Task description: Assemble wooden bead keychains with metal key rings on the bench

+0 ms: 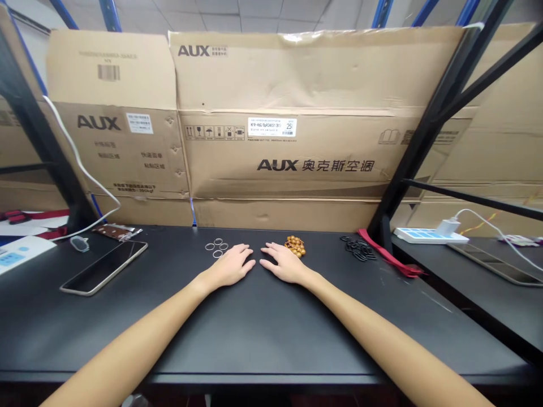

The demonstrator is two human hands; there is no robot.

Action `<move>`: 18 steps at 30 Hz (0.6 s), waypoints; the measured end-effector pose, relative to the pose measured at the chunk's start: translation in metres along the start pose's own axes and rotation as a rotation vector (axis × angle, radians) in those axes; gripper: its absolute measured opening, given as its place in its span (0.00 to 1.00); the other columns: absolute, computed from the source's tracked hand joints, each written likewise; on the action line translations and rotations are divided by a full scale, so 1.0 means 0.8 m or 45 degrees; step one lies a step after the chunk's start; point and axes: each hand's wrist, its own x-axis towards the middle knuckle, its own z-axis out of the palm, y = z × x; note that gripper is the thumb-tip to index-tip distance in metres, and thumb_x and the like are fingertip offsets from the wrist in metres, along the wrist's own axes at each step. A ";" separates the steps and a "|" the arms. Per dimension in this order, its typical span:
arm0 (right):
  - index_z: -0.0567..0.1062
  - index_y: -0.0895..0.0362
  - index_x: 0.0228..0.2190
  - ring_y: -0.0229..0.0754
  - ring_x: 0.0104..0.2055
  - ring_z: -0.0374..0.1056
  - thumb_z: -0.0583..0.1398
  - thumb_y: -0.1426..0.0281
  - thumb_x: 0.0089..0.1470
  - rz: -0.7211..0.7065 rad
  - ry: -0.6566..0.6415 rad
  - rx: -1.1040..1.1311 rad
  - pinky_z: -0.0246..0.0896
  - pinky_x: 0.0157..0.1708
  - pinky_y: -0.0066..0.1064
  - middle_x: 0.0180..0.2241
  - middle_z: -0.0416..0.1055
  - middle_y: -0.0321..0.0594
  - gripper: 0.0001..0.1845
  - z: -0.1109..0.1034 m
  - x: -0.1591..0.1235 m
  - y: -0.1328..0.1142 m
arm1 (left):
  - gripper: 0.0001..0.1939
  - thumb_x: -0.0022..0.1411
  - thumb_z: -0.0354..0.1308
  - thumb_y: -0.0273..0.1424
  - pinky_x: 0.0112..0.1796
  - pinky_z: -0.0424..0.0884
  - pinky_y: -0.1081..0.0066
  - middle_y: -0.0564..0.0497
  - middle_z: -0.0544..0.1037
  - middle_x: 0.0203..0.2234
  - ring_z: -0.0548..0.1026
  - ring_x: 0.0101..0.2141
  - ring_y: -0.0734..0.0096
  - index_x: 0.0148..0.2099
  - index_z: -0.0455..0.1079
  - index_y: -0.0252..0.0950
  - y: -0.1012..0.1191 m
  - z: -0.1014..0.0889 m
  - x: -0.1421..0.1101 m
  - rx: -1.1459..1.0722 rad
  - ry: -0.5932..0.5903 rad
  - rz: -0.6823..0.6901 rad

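Rests both hands on or just over the desk (254,330), left hand (229,265) and right hand (287,264) side by side with a narrow gap between, fingers pointing away and inward, thumbs facing each other. Holds nothing in either grip: fingers loose and slightly parted on both sides, released rather than clenched. Has the wooden beads (295,246) on the far side of the right hand, just past the knuckles and a little to the right, so behind the line of the fingertips rather than ahead of it. Cannot tell from this angle whether touching that hand or only close beside it. Has the four silver rings (219,245) in much the same place for the left hand: past its back, a little to the left, the nearest ring almost at the knuckles. Gives no long axis to the beads, bunched in a compact heap, nor to the rings, round and lying flat. Has the black loops (360,250) well apart to the right, beyond the beads, nearer the right hand than the left, in a loose heap with no single direction, close to the red strap (388,253). Makes the right hand the nearer one for beads and loops, the left for rings
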 end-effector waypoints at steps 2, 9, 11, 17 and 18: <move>0.70 0.58 0.52 0.49 0.59 0.58 0.52 0.58 0.59 -0.033 0.019 -0.015 0.51 0.58 0.41 0.57 0.62 0.50 0.25 -0.002 -0.001 -0.002 | 0.24 0.68 0.42 0.41 0.57 0.58 0.62 0.40 0.66 0.56 0.62 0.58 0.60 0.57 0.64 0.31 0.000 -0.001 0.000 -0.030 -0.020 0.028; 0.74 0.58 0.42 0.53 0.49 0.61 0.53 0.64 0.58 0.134 0.207 -0.267 0.54 0.50 0.47 0.44 0.71 0.49 0.16 -0.009 -0.004 -0.019 | 0.23 0.68 0.42 0.41 0.57 0.59 0.63 0.41 0.67 0.55 0.63 0.57 0.61 0.56 0.65 0.33 0.002 -0.004 0.001 -0.039 -0.021 0.052; 0.74 0.59 0.41 0.56 0.48 0.61 0.53 0.64 0.57 0.230 0.229 -0.340 0.53 0.48 0.51 0.43 0.70 0.51 0.15 -0.008 -0.004 -0.022 | 0.23 0.68 0.42 0.40 0.57 0.60 0.63 0.41 0.67 0.55 0.64 0.56 0.61 0.56 0.66 0.32 0.003 -0.004 0.001 -0.042 -0.020 0.051; 0.73 0.59 0.40 0.50 0.45 0.62 0.52 0.67 0.59 0.087 0.177 -0.180 0.56 0.47 0.42 0.40 0.70 0.49 0.13 -0.002 -0.004 -0.020 | 0.23 0.68 0.43 0.41 0.57 0.60 0.63 0.42 0.67 0.56 0.64 0.56 0.61 0.56 0.66 0.33 0.002 -0.004 0.001 -0.050 -0.016 0.050; 0.73 0.58 0.40 0.48 0.45 0.62 0.52 0.68 0.59 0.011 0.177 -0.114 0.57 0.48 0.40 0.40 0.70 0.47 0.13 -0.002 -0.004 -0.021 | 0.23 0.68 0.42 0.41 0.57 0.60 0.62 0.42 0.66 0.56 0.64 0.56 0.61 0.56 0.65 0.33 0.002 -0.004 0.000 -0.051 -0.019 0.047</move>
